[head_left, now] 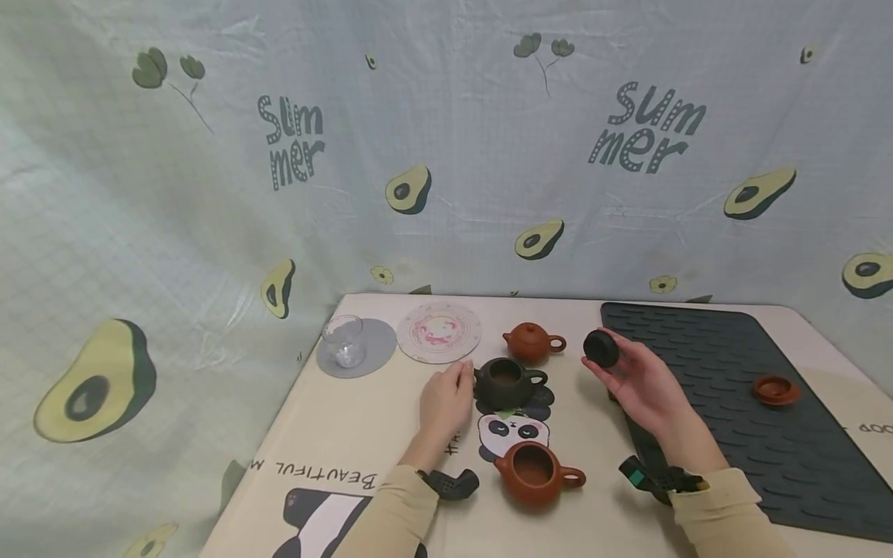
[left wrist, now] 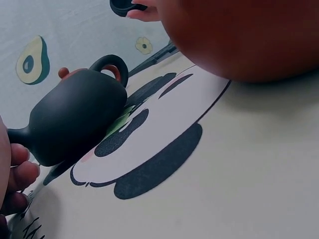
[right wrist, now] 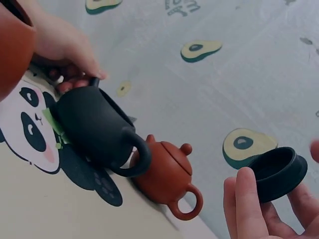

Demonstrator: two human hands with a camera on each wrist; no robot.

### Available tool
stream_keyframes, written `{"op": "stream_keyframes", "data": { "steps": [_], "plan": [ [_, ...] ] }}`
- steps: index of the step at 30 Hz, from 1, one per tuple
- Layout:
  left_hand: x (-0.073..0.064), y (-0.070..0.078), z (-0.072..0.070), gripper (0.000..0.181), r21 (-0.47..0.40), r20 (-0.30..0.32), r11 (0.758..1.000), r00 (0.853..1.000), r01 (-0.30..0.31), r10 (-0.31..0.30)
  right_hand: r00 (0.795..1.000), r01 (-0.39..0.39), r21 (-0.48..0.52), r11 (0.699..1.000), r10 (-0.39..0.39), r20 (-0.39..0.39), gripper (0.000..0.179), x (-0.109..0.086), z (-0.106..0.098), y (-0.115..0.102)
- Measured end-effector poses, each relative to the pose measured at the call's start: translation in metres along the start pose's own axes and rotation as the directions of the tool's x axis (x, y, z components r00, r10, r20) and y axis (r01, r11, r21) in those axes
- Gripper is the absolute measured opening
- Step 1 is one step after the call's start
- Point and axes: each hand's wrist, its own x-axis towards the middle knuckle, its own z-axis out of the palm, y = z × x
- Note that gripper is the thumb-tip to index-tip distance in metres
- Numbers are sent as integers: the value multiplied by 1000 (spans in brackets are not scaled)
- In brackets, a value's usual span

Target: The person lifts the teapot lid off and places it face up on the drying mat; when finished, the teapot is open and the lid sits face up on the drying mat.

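My left hand [head_left: 446,399] pinches the spout of a black teapot [head_left: 501,390] that stands lidless on the table, its opening facing up and its handle to the right. Held in the fingers of my right hand [head_left: 649,385] is a round black teapot lid [head_left: 601,349], raised beside the dark mat. In the right wrist view the hollow underside of the lid [right wrist: 274,172] shows between thumb and fingers. Nearer to me stands a reddish-brown teapot [head_left: 533,480] without a lid. Behind the black one is a smaller reddish-brown teapot [head_left: 530,343] with its lid on.
A reddish-brown lid [head_left: 776,390] lies on the black ridged mat [head_left: 705,403] at the right. At the back left, a clear glass [head_left: 345,345] stands on a grey round coaster [head_left: 380,349], beside a pink-patterned round mat [head_left: 439,333]. An avocado-print curtain [head_left: 453,155] hangs behind the table.
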Motion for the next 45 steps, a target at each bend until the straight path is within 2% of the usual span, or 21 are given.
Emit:
{"op": "stream_keyframes", "data": {
  "steps": [4,9,13,23,31,34,41,45],
  "plan": [
    [1,0,0,34,0,-4,1000,1000,0,0,999,44,-109,993,-42,17,38,0,2,-4],
    [1,0,0,34,-6,-14,1000,1000,0,0,997,66,-256,964,-75,-25,38,0,6,-5],
    [0,1,0,34,-9,-11,1000,1000,0,0,994,69,-314,947,-94,-63,40,0,5,-5],
    [1,0,1,34,-7,-11,1000,1000,-14,14,983,73,-374,924,-130,-131,45,-4,1,-7],
    [1,1,1,33,-14,-7,1000,1000,3,-3,977,46,-337,940,-112,-179,43,-8,0,-14],
    [1,1,1,33,-16,-9,1000,1000,8,-8,975,32,-329,944,-102,-197,51,-9,-1,-17],
    [1,0,1,33,-21,-11,1000,1000,12,-13,955,-32,-338,941,-70,-287,93,-9,-1,-24],
    [1,0,1,33,-19,-13,1000,1000,11,-11,949,-30,-316,948,-72,-307,97,-10,-5,-27]
  ]
}}
